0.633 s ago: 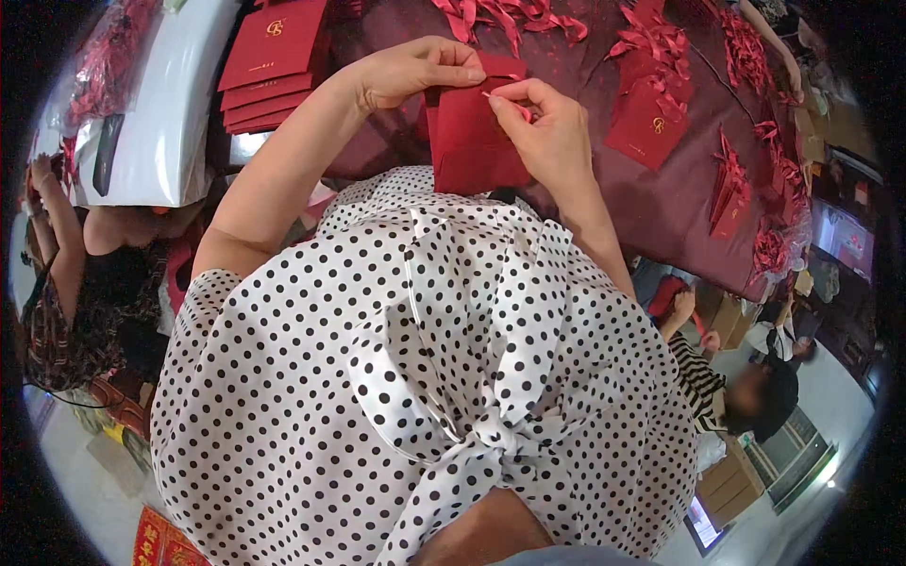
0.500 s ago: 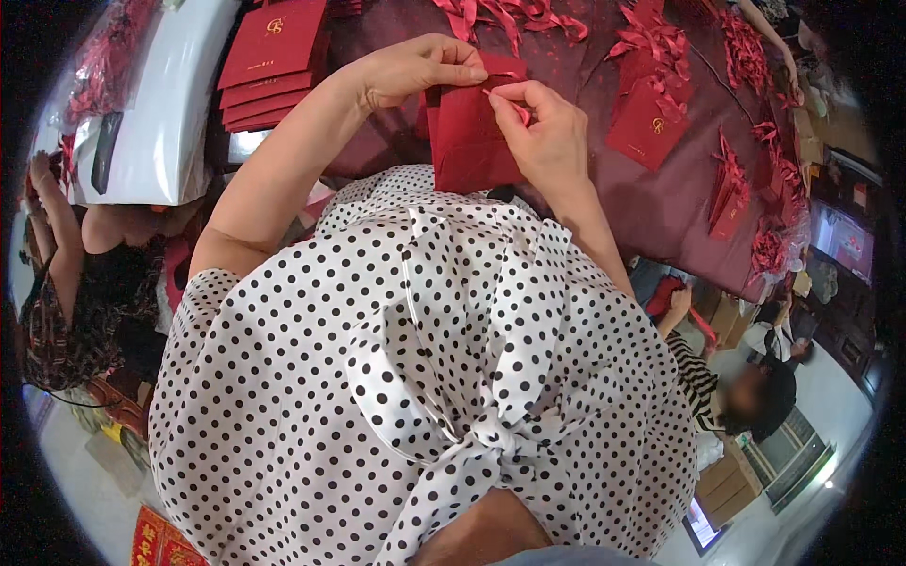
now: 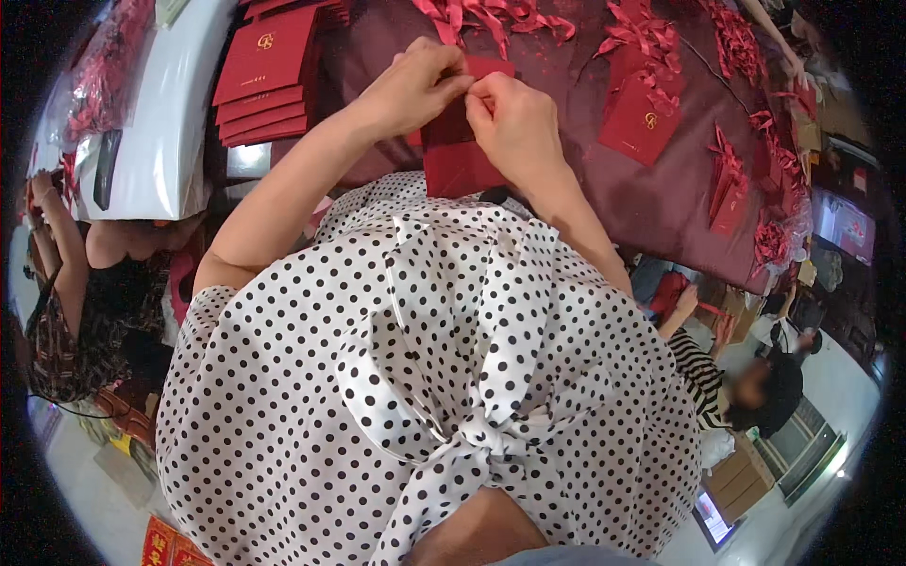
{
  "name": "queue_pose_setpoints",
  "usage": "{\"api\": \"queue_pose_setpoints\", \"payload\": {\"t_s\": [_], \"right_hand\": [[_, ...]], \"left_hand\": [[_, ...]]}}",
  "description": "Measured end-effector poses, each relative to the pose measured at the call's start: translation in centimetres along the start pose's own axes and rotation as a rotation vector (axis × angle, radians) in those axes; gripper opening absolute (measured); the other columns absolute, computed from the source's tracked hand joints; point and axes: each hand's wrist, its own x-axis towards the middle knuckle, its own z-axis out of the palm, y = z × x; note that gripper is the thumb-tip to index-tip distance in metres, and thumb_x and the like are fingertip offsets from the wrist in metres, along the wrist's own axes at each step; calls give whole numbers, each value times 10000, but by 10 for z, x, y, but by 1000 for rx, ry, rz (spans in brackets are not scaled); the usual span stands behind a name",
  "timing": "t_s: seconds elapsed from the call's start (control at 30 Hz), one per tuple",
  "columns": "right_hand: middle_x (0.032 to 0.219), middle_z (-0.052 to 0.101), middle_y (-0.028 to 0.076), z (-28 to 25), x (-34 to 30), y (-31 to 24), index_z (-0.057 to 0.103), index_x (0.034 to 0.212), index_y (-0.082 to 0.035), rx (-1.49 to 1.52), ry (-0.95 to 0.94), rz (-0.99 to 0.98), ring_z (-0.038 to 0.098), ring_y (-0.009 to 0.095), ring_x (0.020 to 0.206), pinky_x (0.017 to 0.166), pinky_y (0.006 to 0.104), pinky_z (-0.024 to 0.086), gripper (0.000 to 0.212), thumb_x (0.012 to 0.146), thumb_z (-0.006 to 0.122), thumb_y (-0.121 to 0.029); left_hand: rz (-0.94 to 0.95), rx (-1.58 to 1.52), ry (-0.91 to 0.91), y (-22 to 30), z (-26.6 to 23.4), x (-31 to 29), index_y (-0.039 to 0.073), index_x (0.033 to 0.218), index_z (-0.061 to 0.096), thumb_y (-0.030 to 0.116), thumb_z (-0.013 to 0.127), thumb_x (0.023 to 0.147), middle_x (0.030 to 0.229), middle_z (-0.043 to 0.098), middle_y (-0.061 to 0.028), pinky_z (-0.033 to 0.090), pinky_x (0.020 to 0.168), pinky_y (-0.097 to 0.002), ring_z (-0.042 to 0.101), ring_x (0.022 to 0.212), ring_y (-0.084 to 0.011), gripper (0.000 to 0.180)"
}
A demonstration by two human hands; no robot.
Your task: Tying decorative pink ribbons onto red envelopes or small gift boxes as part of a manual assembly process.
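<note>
A deep red paper gift bag (image 3: 460, 168) stands in front of my body at the table's near edge, its top partly covered by my hands. Above its upper part, my left hand (image 3: 422, 87) is closed, with thumb and fingers pinched together. My right hand (image 3: 517, 118) is closed too, its fingertips meeting those of the left. The red ribbon between them is almost wholly hidden by the fingers now; the earlier frame shows it there.
Stacked red bags (image 3: 269, 71) stand to the left, beside a white-topped surface (image 3: 165, 141). Ribboned red bags (image 3: 642, 123) lie on the dark red tablecloth (image 3: 576, 165) at right. Loose ribbons (image 3: 500, 24) lie at the far side. Other people sit left and right.
My right hand has moved left and up, so its fingertips now meet the left hand's. My left hand has shifted slightly left. The ribbon visible before is now covered.
</note>
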Motion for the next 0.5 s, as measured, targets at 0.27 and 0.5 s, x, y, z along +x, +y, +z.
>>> {"api": "queue_pose_setpoints", "payload": {"t_s": [0.27,0.5], "right_hand": [[725,653,89,-23,-4,-17,570,976,-2,358,-74,89,638,131,663,593,247,485,218,807,632,-125],[676,634,91,-21,-10,-31,591,871,-24,320,46,7,629,160,618,549,269,474,166,775,666,-137]], "left_hand": [[-133,-500,-366,13,-51,0,-15,947,571,122,512,868,844,596,-84,434,739,-273,550,784,-171,169],[293,54,-585,27,-70,20,-29,835,594,68,545,731,778,590,-157,413,760,-361,496,855,-306,151]]}}
